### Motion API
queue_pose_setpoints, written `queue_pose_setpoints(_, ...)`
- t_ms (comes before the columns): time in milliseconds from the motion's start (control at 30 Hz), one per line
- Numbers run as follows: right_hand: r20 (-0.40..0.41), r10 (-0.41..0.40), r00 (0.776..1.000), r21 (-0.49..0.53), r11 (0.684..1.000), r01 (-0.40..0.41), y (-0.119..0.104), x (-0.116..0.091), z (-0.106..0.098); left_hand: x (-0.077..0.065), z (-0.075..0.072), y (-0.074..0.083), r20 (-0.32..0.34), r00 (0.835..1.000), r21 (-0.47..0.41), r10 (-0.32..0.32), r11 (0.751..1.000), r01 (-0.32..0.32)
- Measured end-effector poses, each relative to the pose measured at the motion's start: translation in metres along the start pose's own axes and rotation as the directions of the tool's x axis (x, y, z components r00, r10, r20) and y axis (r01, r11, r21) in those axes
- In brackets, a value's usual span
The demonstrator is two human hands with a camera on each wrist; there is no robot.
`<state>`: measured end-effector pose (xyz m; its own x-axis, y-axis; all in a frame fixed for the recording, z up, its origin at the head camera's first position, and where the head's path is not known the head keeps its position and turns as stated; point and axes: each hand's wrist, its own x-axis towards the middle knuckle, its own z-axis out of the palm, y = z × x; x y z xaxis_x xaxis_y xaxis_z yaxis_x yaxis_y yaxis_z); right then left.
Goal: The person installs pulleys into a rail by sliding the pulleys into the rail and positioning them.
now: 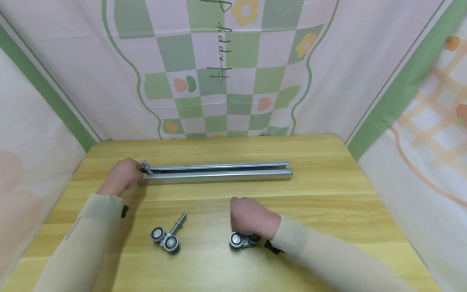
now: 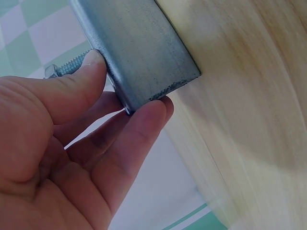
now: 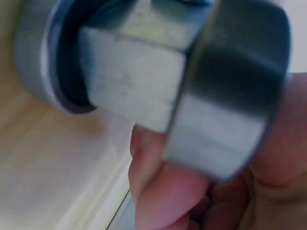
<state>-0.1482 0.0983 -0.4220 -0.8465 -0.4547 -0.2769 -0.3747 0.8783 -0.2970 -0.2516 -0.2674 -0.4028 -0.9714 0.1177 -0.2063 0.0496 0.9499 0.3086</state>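
Note:
A grey metal C-shaped rail (image 1: 219,177) lies across the table with its slot facing up. At its left end, my left hand (image 1: 124,175) pinches the rail end (image 2: 139,48) between thumb and fingers. A threaded bolt (image 2: 72,64) sticks up from the slot beside the thumb; whatever it joins inside the rail is hidden. My right hand (image 1: 253,217) holds a roller trolley (image 1: 237,240) in front of the rail. Close up, the right wrist view has its wheels (image 3: 230,91) and square metal body (image 3: 134,76), with curled fingers (image 3: 168,191) against one wheel; its stem is hidden.
A second roller trolley (image 1: 166,240) lies between the two forearms, its threaded stem pointing away to the right. The wood-grain table (image 1: 328,194) ends at hanging printed cloth (image 1: 226,81) at the back and both sides.

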Motion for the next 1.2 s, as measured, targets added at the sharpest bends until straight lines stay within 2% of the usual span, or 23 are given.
queue_pose_setpoints(100, 0.01, 0.022, 1.0, -0.017, 1.0, -0.022, 0.011, -0.003, -0.002, 0.0, 0.0, -0.001, 0.002, 1.0, 0.002, 0.002, 1.0, -0.002)
queue_pose_setpoints(233, 0.022, 0.011, 1.0, -0.04, 0.999, -0.01, 0.023, -0.007, -0.002, 0.0, 0.001, -0.003, 0.008, 1.0, 0.009, 0.004, 1.0, -0.004)
queue_pose_setpoints(367, 0.03, 0.003, 1.0, 0.006, 1.0, -0.003, 0.03, -0.008, -0.003, 0.0, 0.001, -0.003, 0.011, 1.0, 0.003, 0.0, 1.0, 0.0)
queue_pose_setpoints(467, 0.038, 0.022, 0.999, 0.048, 0.999, -0.023, 0.032, -0.011, -0.005, 0.0, 0.001, -0.003, 0.016, 1.0, -0.001, -0.011, 1.0, 0.011)
queue_pose_setpoints(667, 0.021, 0.062, 0.998, 0.067, 0.996, -0.063, 0.034, -0.017, -0.011, -0.001, 0.0, -0.001, 0.016, 1.0, -0.01, -0.026, 1.0, 0.026)
queue_pose_setpoints(1200, -0.031, 0.076, 0.997, 0.172, 0.983, -0.069, 0.039, -0.018, -0.003, -0.001, -0.002, 0.001, 0.022, 0.999, -0.018, -0.031, 0.999, 0.031)
